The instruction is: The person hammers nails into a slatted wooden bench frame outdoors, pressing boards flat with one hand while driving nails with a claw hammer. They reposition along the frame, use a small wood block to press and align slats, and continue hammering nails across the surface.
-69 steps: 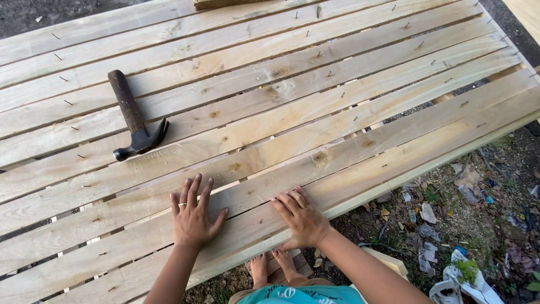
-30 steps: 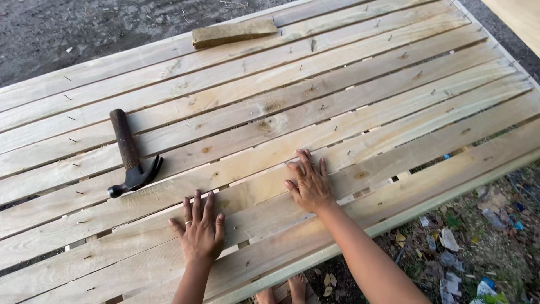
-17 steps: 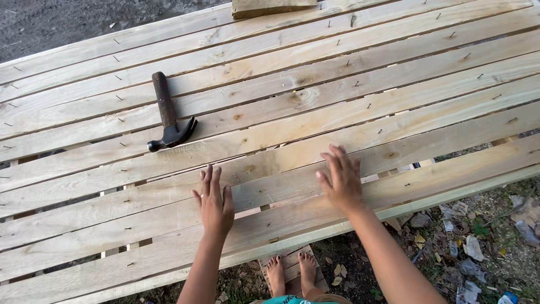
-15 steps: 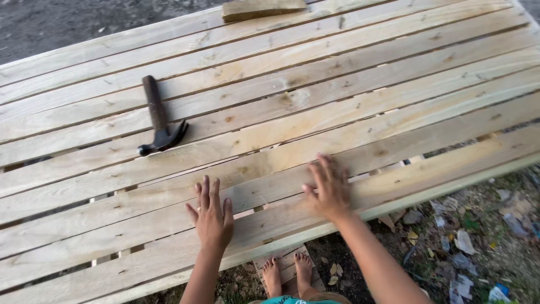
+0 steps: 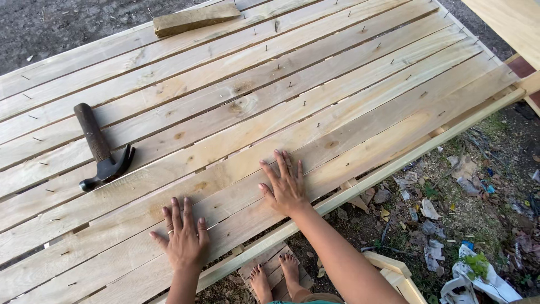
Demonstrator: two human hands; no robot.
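Both my hands lie flat, fingers spread, on the pale wooden slats (image 5: 360, 112) of a large slatted panel. My left hand (image 5: 181, 236) presses the second slat from the near edge. My right hand (image 5: 284, 183) rests about a hand's width to the right, across the same slat and the one beyond it. Neither hand holds anything. A claw hammer (image 5: 101, 149) with a dark handle lies on the slats up and to the left of my left hand, apart from both hands. Several half-driven nails stick up from the boards.
A short wood block (image 5: 194, 18) lies on the far slats. Below the panel's near edge are my bare feet (image 5: 275, 278) on a small wood piece, with debris and litter (image 5: 450, 225) on the ground to the right. Another board (image 5: 512, 22) crosses the upper right corner.
Both hands have slid along the near slats and stayed flat, the right hand shifting up and down the boards. The view has shifted, so the hammer and block appear displaced.
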